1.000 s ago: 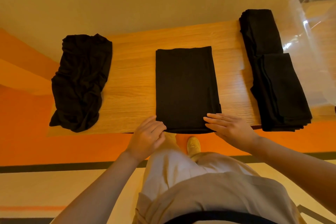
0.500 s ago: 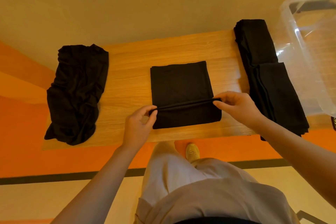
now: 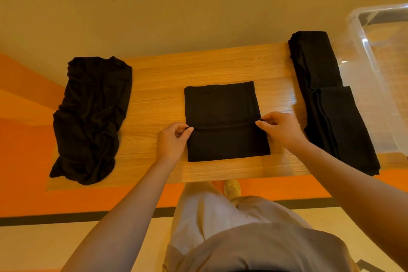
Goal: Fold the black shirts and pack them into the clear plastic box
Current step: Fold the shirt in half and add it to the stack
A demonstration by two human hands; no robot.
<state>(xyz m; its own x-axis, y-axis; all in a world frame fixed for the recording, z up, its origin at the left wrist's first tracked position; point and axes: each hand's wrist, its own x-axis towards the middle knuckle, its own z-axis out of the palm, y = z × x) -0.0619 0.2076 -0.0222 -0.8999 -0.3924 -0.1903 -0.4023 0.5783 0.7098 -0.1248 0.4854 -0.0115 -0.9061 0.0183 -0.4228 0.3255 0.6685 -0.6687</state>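
No writing or labels can be read anywhere. On the light wooden desk point(image 3: 154, 86), a crumpled heap of black shirts point(image 3: 90, 117) lies at the left, and a stack of folded black shirts point(image 3: 331, 104) lies at the right, beside the clear plastic box point(image 3: 384, 68). In the middle lies a half-folded black shirt point(image 3: 223, 121). The left hand point(image 3: 172, 141) and right hand point(image 3: 280, 128) each pinch an end of its folded-over edge with curled fingers point(image 3: 187, 129).

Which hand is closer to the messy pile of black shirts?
Left. The left hand sits just right of the messy pile; the right hand is farther off, across the shirt being folded.
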